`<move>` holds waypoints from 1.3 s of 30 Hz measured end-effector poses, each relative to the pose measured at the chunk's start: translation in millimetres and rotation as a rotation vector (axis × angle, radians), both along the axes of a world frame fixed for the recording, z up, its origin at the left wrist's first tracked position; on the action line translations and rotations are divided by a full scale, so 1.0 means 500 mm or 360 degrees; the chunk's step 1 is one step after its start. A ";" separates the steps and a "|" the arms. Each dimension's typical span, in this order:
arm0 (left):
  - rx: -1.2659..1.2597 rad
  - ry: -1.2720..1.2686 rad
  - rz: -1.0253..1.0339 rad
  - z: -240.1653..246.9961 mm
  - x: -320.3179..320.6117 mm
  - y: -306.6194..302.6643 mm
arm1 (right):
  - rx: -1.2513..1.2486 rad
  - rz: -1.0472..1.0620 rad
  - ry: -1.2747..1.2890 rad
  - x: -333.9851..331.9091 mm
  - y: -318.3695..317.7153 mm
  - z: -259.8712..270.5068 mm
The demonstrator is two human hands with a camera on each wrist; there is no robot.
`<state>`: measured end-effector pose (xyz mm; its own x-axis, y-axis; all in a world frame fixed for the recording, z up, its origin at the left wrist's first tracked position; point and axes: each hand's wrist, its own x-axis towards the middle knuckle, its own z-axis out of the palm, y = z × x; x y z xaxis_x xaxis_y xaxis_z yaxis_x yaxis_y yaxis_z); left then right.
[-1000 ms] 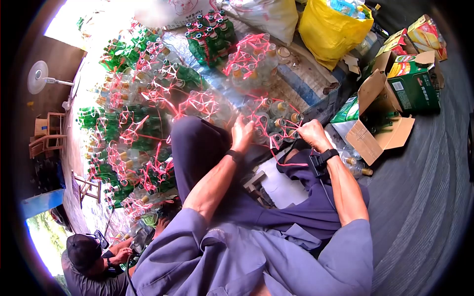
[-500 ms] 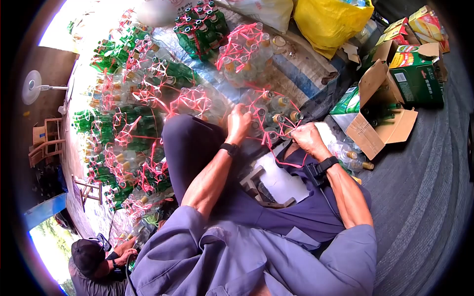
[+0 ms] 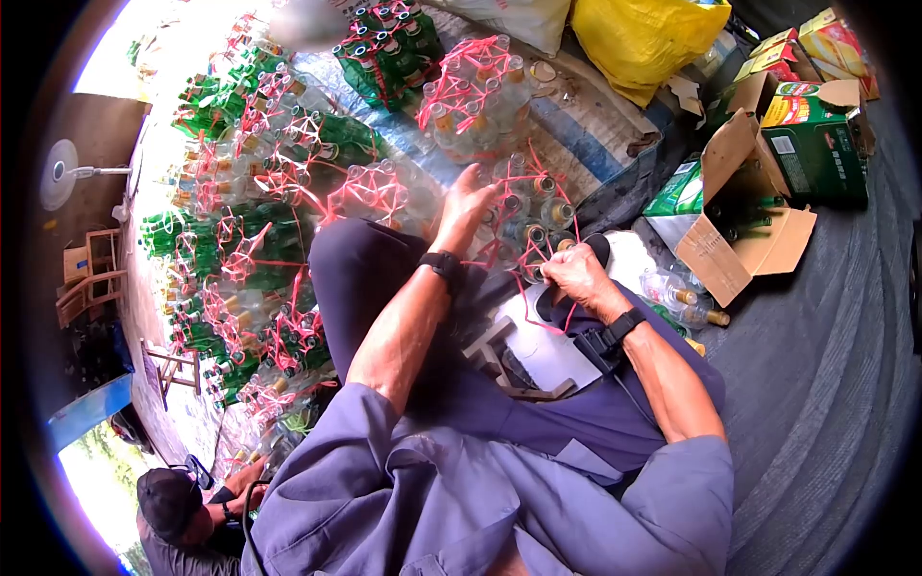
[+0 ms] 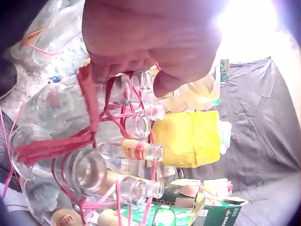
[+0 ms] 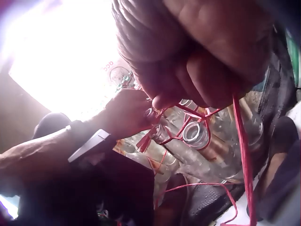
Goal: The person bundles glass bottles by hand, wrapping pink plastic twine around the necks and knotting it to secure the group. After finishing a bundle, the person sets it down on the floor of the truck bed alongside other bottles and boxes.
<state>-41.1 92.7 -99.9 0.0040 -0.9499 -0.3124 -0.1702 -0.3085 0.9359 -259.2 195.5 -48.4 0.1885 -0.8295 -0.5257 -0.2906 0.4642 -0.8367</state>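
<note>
Clear glass bottles stand in a cluster before the knees, pink cord laced around their necks. At the cluster's left side, my left hand has its fingers and thumb around a bottle neck, partly hidden by the hand. My right hand grips the pink cord in curled fingers at the near right side of the cluster. From that fist a strand hangs down past an open bottle mouth.
Tied green and clear bottles spread on the left. A yellow bag is at the top, and an opened carton with green bottles lies on the right. Loose bottles lie near the right knee. Another person sits at lower left.
My right hand has moved left and slightly down with the cord. The left hand has shifted up along the cluster, its fingers reaching farther forward.
</note>
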 end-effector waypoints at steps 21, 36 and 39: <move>-0.0717 -0.1109 -0.1030 0.096 -0.101 0.201 | -0.0234 0.0362 0.0376 -0.055 0.000 0.044; -0.0767 -0.1300 -0.0758 0.065 -0.152 0.213 | -0.1364 0.1250 0.1422 -0.140 0.019 -0.056; -0.0750 -0.1281 -0.0738 0.062 -0.157 0.212 | -0.1429 0.1293 0.1525 -0.134 0.025 -0.036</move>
